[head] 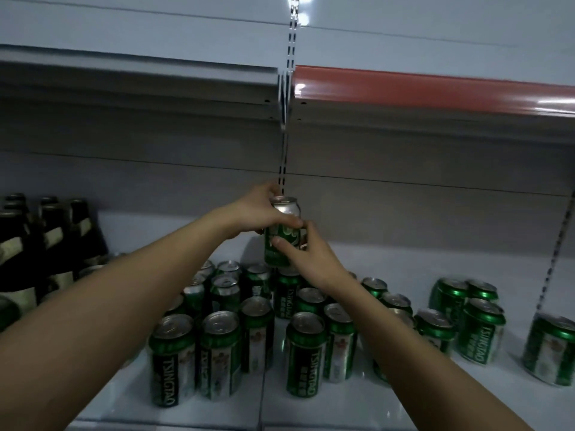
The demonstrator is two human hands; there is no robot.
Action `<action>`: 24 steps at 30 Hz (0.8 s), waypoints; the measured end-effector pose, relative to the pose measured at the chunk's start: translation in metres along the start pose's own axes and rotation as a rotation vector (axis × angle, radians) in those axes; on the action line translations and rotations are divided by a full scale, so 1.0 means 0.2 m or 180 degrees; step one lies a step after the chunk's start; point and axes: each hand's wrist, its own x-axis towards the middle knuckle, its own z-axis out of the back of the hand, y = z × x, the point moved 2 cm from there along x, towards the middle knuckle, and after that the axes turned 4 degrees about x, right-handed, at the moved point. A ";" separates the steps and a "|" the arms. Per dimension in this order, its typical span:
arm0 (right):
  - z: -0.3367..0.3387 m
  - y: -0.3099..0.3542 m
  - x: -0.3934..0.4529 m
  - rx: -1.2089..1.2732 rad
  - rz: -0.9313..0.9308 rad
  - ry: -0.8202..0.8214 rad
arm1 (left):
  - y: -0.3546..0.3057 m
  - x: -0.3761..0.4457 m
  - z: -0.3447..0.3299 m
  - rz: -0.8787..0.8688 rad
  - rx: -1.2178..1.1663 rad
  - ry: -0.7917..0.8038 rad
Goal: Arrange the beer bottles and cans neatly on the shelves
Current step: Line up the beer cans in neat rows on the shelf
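Both my hands hold one green beer can [284,209] upright above the other cans, near the back of the white shelf [389,265]. My left hand [258,213] grips its upper part from the left. My right hand [306,256] grips its lower part from the right. The can's bottom sits close over the top of another can [287,293]; I cannot tell whether they touch. Several green cans [221,353] stand in loose rows below my arms. More cans [480,328] stand to the right. Dark beer bottles [53,241] stand at the left.
An upper shelf with a grey front [140,85] and a red price strip [435,91] overhangs the cans. A slotted metal upright [284,157] runs down the back panel behind the held can. Another slotted upright [557,244] stands at the far right.
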 end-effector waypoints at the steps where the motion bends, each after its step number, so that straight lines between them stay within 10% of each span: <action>1: -0.02 0.00 0.02 -0.0053 -0.0038 0.0067 | 0.03 0.00 0.01 0.0052 0.0010 -0.0012; 24: -0.15 -0.23 0.18 -0.1360 -0.0748 0.1534 | 0.57 0.03 -0.36 -0.0075 0.2123 0.0759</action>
